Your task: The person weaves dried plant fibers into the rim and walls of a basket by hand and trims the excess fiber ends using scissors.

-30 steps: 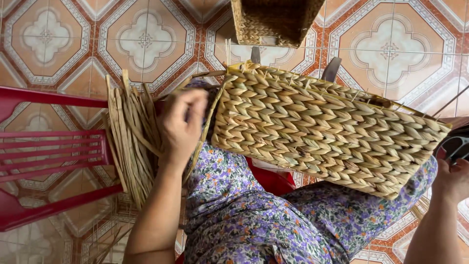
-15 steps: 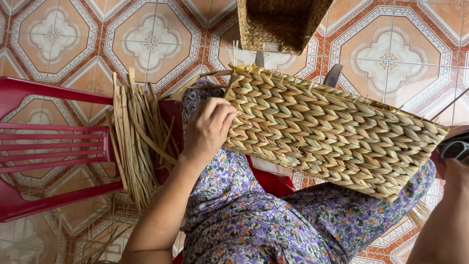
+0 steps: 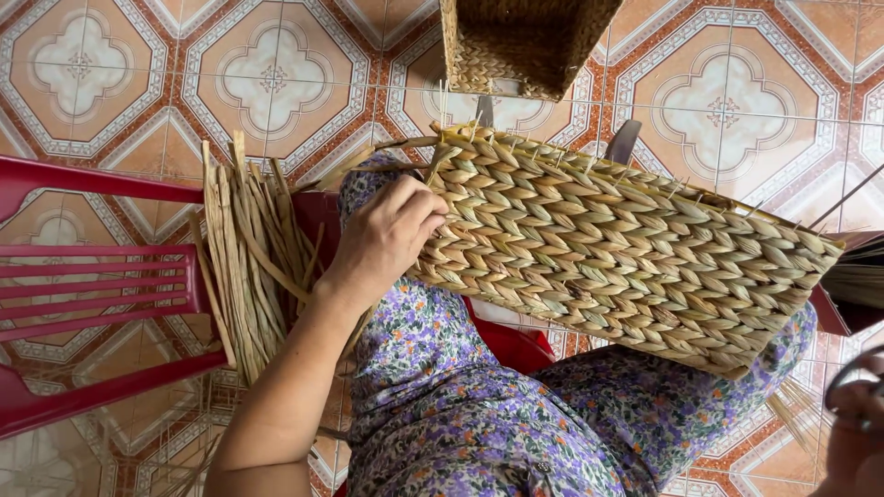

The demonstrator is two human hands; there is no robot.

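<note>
across a flowered lap, a half-woven straw basket (image 3: 626, 248) rests while the left hand (image 3: 387, 241) clamps its near edge. the right hand (image 3: 856, 442), beside the basket's far end, is mostly cut off; its grip cannot be told. weaving looks midway, and loose strands (image 3: 244, 267) beside the basket seem needed next.

Woven basket (image 3: 626, 253): straw-yellow and tan, plaited in slanting herringbone rows. Second basket (image 3: 525, 41): darker brown weave. Bundle of dried strips (image 3: 249, 267): pale olive to tan, plain. Chair (image 3: 92, 285): solid red with parallel slats. Trousers (image 3: 479, 414): lilac ground with small purple, white and green flowers. Floor tiles (image 3: 267, 78): cream centres with a quatrefoil motif, framed by terracotta-red octagonal borders (the pattern repeats across every tile).
</note>
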